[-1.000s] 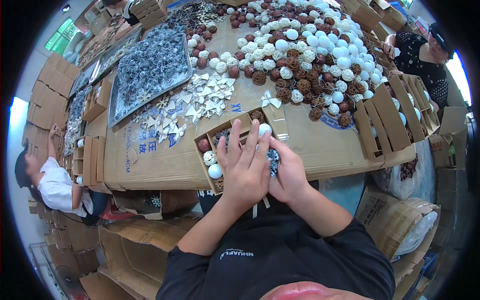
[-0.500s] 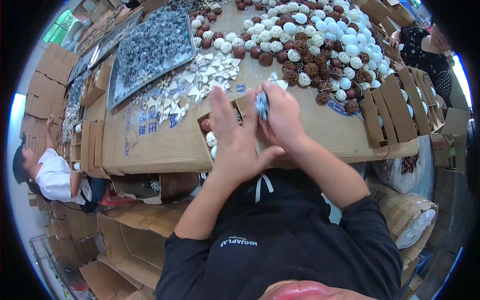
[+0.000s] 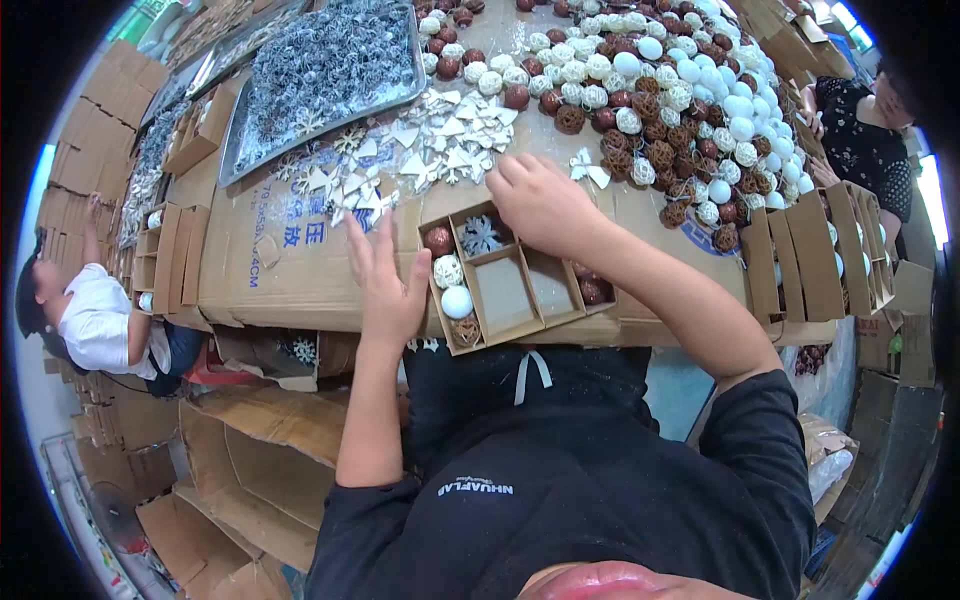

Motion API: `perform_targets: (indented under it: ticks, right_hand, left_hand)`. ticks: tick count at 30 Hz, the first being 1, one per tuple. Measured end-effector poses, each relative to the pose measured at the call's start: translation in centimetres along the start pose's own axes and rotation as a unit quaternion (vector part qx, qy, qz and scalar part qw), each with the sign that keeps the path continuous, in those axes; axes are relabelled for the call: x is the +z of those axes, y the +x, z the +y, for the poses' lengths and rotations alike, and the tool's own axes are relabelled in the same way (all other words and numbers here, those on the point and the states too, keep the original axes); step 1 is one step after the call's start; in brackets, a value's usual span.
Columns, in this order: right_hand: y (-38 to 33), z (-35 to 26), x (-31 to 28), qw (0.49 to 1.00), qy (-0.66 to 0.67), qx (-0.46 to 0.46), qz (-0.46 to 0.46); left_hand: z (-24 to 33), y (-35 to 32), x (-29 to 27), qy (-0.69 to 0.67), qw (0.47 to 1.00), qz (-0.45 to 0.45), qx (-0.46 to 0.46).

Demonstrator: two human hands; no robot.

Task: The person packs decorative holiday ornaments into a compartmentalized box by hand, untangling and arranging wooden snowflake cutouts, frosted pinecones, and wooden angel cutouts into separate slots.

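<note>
On the table in front of me is a cardboard divided box. Its left row holds a dark red ball, a white woven ball, a smooth white ball and a brown woven ball. Silvery-blue snowflakes lie in an upper compartment. Over the compartment beside them is my right hand, fingers bent down and bunched; what they hold, if anything, is hidden. Dark red balls sit at the box's right end. My left hand is open, fingers spread, left of the box, near white cut-out pieces.
A metal tray heaped with silvery-blue ornaments stands at the far left. Woven, red and white balls spread across the back right. More divided boxes stand at the right edge. One person is at left, another at right.
My hands have moved apart, the left one leftward off the box. The silvery-blue bundle has left my right hand's visible grip; snowflakes now show in the box. My right hand stays over the box's far side.
</note>
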State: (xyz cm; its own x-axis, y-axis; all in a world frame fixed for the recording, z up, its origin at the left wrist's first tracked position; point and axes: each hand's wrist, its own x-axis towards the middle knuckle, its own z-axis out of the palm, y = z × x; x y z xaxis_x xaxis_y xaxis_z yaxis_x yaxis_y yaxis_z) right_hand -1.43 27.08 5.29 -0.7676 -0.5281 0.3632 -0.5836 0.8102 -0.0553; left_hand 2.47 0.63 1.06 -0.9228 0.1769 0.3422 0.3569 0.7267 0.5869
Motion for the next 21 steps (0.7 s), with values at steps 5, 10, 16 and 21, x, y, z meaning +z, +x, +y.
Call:
perform_targets:
  ticks: [5, 10, 16, 21]
  right_hand:
    - [-1.7, -0.2, -1.3, 0.992, 0.09, -0.021, -0.081]
    - [-1.1, -0.3, -1.6, 0.985, 0.073, -0.032, -0.153]
    - [-1.1, -0.9, -0.7, 0.992, 0.07, -0.026, -0.106]
    - [-0.6, -0.9, -2.8, 0.98, 0.129, 0.001, -0.153]
  left_hand:
    - [-0.2, -0.1, 1.5, 0.016, 0.997, 0.058, 0.038]
    - [-0.1, 0.0, 1.4, 0.013, 0.997, 0.057, 0.045]
    - [0.0, -0.1, 1.4, 0.016, 0.996, 0.066, 0.051]
    - [0.1, -0.2, 1.3, 0.029, 0.996, 0.065, 0.047]
